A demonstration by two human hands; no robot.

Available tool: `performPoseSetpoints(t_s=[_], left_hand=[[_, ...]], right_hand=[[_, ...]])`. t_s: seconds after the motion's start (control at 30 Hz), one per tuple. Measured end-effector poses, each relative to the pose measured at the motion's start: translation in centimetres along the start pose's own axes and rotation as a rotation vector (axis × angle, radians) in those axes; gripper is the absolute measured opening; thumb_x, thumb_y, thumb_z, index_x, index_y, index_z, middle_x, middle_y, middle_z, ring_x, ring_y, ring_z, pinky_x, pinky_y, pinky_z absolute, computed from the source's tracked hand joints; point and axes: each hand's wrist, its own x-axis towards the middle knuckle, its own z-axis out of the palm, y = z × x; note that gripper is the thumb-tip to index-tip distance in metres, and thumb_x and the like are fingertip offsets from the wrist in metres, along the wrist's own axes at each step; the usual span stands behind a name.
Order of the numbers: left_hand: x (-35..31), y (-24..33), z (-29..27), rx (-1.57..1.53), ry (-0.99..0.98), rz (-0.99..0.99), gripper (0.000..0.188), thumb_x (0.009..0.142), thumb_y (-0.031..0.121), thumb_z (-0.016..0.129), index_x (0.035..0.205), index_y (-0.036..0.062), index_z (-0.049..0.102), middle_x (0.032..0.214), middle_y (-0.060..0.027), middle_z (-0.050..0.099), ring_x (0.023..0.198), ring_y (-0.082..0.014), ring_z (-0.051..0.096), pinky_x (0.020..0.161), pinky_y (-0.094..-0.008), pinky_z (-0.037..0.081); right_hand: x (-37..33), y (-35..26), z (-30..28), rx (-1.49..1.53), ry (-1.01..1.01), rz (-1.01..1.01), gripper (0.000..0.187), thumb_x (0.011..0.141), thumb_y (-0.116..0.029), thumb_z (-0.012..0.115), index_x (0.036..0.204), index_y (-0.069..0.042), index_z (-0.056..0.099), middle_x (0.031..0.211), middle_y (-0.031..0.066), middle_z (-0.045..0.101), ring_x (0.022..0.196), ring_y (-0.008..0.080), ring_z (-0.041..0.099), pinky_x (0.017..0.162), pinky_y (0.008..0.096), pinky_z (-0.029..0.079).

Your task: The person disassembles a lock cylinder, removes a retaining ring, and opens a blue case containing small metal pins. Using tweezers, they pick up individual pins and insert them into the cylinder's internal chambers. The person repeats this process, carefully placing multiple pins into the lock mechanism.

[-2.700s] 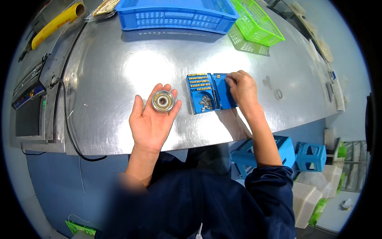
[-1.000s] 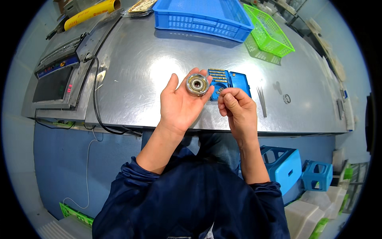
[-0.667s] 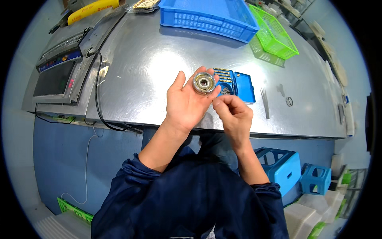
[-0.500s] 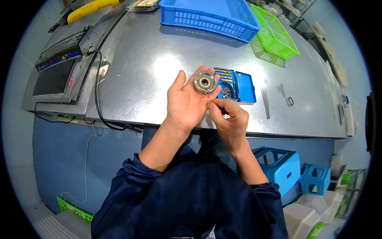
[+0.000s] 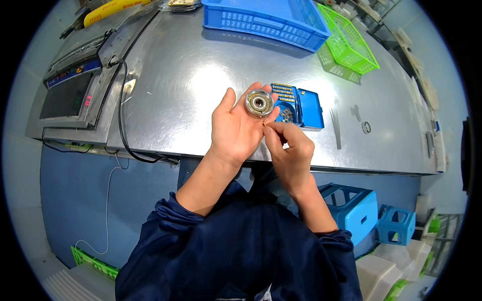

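Observation:
My left hand (image 5: 231,130) lies palm up above the table's near edge with its fingers stretched out. On those fingers rests a round, shiny metal part (image 5: 259,104) with concentric rings and a dark hole in its middle. Between thumb and forefinger, my right hand (image 5: 291,148) pinches a tiny brass-coloured piece (image 5: 264,124) close to the round part's near side. Just beyond the hands stands a blue plastic case (image 5: 311,108) with its lid open. It holds rows of small brass-coloured pieces (image 5: 282,92) and a rounded compartment of loose grey bits (image 5: 286,114), partly hidden by my left fingers.
Tweezers (image 5: 336,129), a small flat metal piece (image 5: 355,112) and a dark ring (image 5: 366,127) lie to the right on the metal table (image 5: 170,85). A blue crate (image 5: 266,27) and green basket (image 5: 351,47) stand behind. A corded machine (image 5: 70,95) occupies the left. Blue stools (image 5: 359,215) are below.
The right fingertips have shifted slightly, and the brass-coloured piece between them now shows. My left hand and the round metal part stay nearly in place.

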Motion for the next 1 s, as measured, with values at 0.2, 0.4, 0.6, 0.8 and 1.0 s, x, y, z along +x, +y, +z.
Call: performPoseSetpoints(t_s=[0.2, 0.4, 0.6, 0.8, 1.0], left_hand=[[0.1, -0.1, -0.3, 0.001, -0.031, -0.01, 0.058, 0.102, 0.043, 0.021, 0.13, -0.0035, 0.039, 0.132, -0.022, 0.045, 0.129, -0.0369, 0.039, 0.107, -0.0519, 0.035], [-0.1, -0.2, -0.1, 0.035, -0.012, -0.002, 0.058, 0.102, 0.043, 0.021, 0.131, -0.0032, 0.039, 0.133, -0.022, 0.045, 0.128, -0.037, 0.04, 0.107, -0.0516, 0.035], [0.0, -0.2, -0.4, 0.019, -0.006, -0.008, 0.057, 0.102, 0.043, 0.022, 0.131, -0.0031, 0.039, 0.132, -0.022, 0.045, 0.128, -0.0361, 0.041, 0.107, -0.0509, 0.035], [0.0, -0.4, -0.1, 0.035, 0.026, 0.011, 0.056, 0.102, 0.043, 0.023, 0.13, -0.0031, 0.04, 0.131, -0.0221, 0.046, 0.128, -0.0364, 0.04, 0.108, -0.0503, 0.035], [0.0, -0.2, -0.2, 0.014, 0.025, 0.003, 0.057, 0.102, 0.043, 0.023, 0.13, -0.0035, 0.04, 0.131, -0.0219, 0.046, 0.128, -0.0369, 0.04, 0.108, -0.0512, 0.035]], right_hand=[[0.7, 0.3, -0.2, -0.048, -0.033, -0.037, 0.004, 0.076, -0.001, 0.067, 0.076, 0.002, 0.064, 0.062, 0.014, 0.058, 0.053, 0.0275, 0.057, 0.049, 0.0349, 0.045], [1.1, 0.4, -0.2, -0.063, -0.068, -0.016, 0.005, 0.077, -0.002, 0.066, 0.075, 0.001, 0.063, 0.062, 0.0149, 0.058, 0.055, 0.0288, 0.059, 0.049, 0.036, 0.046], [1.3, 0.3, -0.3, -0.056, -0.123, 0.02, 0.005, 0.078, -0.001, 0.065, 0.074, 0.002, 0.063, 0.063, 0.0161, 0.059, 0.054, 0.0304, 0.059, 0.049, 0.0374, 0.046], [1.5, 0.4, -0.3, -0.048, -0.114, 0.045, 0.006, 0.078, -0.001, 0.064, 0.073, 0.002, 0.062, 0.063, 0.016, 0.059, 0.054, 0.0301, 0.059, 0.049, 0.0372, 0.046], [0.8, 1.0, 0.6, -0.045, 0.005, -0.026, 0.006, 0.076, 0.0, 0.067, 0.074, 0.001, 0.061, 0.06, 0.0124, 0.056, 0.052, 0.0262, 0.056, 0.048, 0.0346, 0.044]])
